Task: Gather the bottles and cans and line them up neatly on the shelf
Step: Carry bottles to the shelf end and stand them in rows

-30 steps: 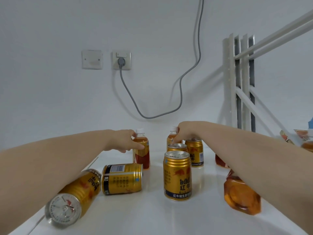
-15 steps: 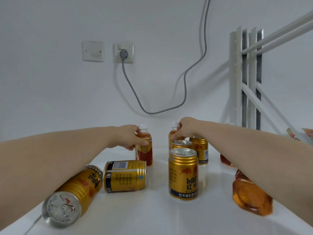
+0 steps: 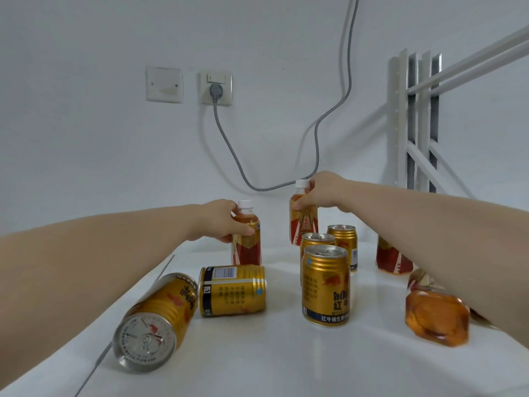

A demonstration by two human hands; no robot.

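Observation:
My left hand [image 3: 220,222] grips a white-capped tea bottle [image 3: 247,242] that stands upright on the white shelf [image 3: 272,362]. My right hand [image 3: 323,193] holds a second tea bottle [image 3: 304,222] by its shoulder, lifted above the shelf behind the cans. Three gold cans stand upright: a near one [image 3: 326,285] and two behind it [image 3: 316,242] [image 3: 345,242]. Two gold cans lie on their sides at the left [image 3: 232,290] [image 3: 156,319]. One tea bottle lies on its side at the right [image 3: 436,313], and another [image 3: 392,257] is partly hidden by my right forearm.
A white wall rises behind the shelf, with a socket [image 3: 216,88], a blank plate [image 3: 164,85] and a grey cable [image 3: 286,184] sagging near the shelf's back edge. White shelf uprights and braces [image 3: 415,124] stand at the right.
My right hand has lifted its bottle up off the shelf, clear above the cans. My left hand keeps its hold on the other bottle, which stays standing.

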